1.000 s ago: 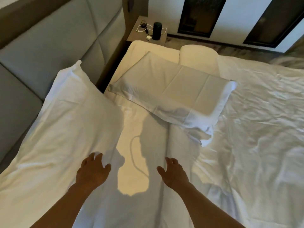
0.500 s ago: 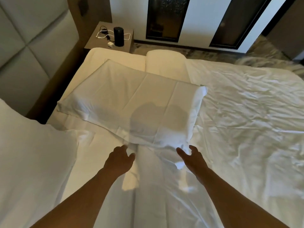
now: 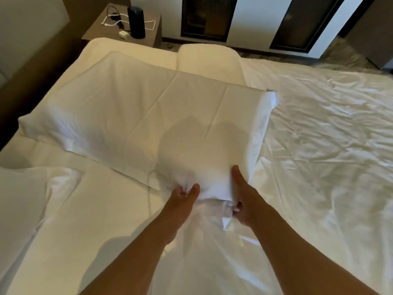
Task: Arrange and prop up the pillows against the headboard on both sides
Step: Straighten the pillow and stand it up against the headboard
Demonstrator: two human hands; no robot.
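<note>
A large white pillow (image 3: 136,116) lies flat across the far half of the bed, its long side slanting from left to right. My left hand (image 3: 182,199) pinches the pillowcase at the pillow's near edge. My right hand (image 3: 242,201) grips the near right corner, thumb on top and fingers curled under the cloth. The padded grey headboard (image 3: 27,28) runs up the left edge. Another white pillow (image 3: 19,209) shows at the lower left, cut off by the frame's edge.
A rolled white bolster or duvet end (image 3: 208,60) lies beyond the pillow. The wrinkled white sheet (image 3: 323,145) covers the right half of the bed. A brown bedside table (image 3: 119,28) at the top left holds a black cylinder (image 3: 136,22) and white cables.
The view swung right, away from the pillow by the headboard. Both hands reached forward from the sheet to the flat pillow's near edge and closed on it.
</note>
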